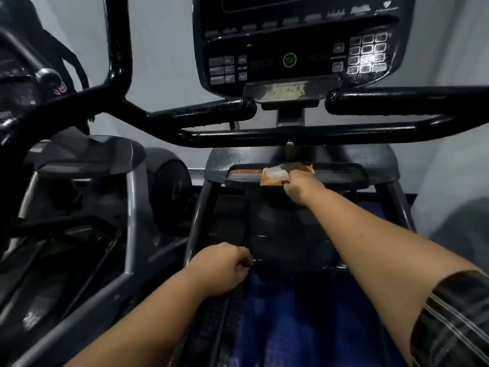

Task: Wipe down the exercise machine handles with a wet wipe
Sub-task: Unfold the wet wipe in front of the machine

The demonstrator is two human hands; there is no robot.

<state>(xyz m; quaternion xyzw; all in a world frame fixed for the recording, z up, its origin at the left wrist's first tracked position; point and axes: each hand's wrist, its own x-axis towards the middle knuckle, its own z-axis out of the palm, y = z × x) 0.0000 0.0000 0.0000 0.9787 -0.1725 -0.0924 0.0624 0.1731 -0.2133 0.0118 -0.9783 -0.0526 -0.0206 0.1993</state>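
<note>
the right hand (301, 186) is reaching forward and pinching the right edge of an orange and white wipe packet (274, 176), thumb under it and fingers over it. the packet is lying on the dark ribbed ledge (336, 174) at the front of the machine, just right of an orange warning label (244, 171). the left hand (222, 268) is sitting lower and nearer, its fingers curling against the left edge of the black housing (288, 234); whether it is gripping anything i cannot tell. above the ledge the left handle (203, 112) and the right handle (397, 99) are running sideways under the console (291, 49), both well apart from the hands. a plaid sleeve (455, 321) is covering the right upper arm.
</note>
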